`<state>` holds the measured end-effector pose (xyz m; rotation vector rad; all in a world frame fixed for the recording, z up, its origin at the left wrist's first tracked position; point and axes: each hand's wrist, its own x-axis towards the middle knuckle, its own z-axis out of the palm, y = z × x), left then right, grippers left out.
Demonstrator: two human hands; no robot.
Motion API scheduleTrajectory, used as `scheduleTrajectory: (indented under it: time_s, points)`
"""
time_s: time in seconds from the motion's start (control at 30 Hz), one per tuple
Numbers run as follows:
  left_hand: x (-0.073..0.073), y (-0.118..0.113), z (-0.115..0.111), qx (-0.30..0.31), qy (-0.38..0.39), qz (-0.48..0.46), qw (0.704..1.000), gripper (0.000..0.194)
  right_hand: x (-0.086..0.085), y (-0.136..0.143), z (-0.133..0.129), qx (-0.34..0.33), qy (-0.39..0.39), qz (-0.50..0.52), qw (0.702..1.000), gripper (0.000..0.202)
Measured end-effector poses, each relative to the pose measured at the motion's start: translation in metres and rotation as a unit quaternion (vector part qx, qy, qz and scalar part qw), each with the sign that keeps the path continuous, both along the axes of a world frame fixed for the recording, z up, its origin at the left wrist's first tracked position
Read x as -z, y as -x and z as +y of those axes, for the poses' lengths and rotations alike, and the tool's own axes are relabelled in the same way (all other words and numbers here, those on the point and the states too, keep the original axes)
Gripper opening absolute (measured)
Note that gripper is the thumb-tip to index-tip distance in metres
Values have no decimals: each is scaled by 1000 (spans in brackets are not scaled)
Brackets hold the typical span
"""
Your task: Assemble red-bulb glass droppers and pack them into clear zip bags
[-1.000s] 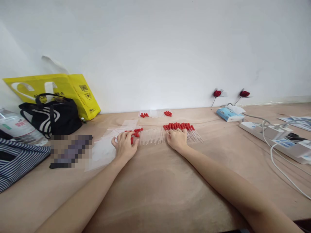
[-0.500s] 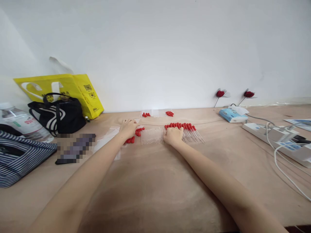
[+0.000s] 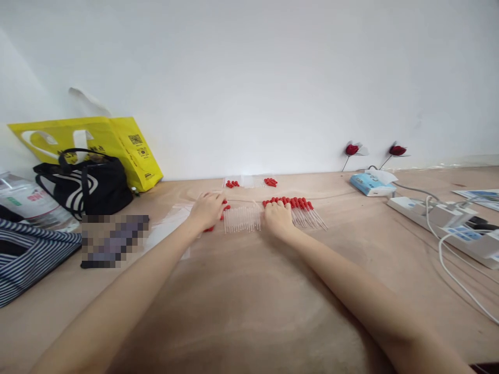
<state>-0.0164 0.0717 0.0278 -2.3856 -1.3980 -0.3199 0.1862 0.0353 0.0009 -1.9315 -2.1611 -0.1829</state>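
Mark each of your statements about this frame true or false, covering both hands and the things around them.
1. The row of pale sticks lies between the left hand and the right hand. True.
2. The blue tissue pack lies near the white power strip. True.
3. The right hand rests on the tissue pack. False: it is at the row of red-headed sticks.
4. The left hand grips the power strip. False: it is by the red pieces beside the pale sticks.
5. Two red flowers show against the wall. True.
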Motion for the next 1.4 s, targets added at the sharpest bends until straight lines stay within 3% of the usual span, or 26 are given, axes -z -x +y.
scheduleTrajectory:
  time_s: [0.17, 0.27, 0.4, 0.7, 1.07, 1.4]
  points:
    - [21, -17, -66, 127, -2, -28, 991, 18, 5, -34, -32, -182, -46, -46, 981, 20]
    - [38, -22, -84, 166, 12, -77, 983, 18, 13, -50, -45, -238, -38, -37, 970, 14]
    - [49, -23, -86, 173, 33, -125, 976, 20, 17, -62, -51, -269, -22, 16, 963, 16]
    - [54, -20, -81, 174, 9, -147, 974, 23, 34, -53, -49, -288, -30, 176, 941, 19]
    - [54, -22, -83, 201, -35, -137, 969, 21, 36, -43, -55, -254, -102, 152, 950, 12]
    - [49, -27, -90, 215, -81, -174, 957, 16, 34, -35, -62, -262, -150, 174, 937, 12]
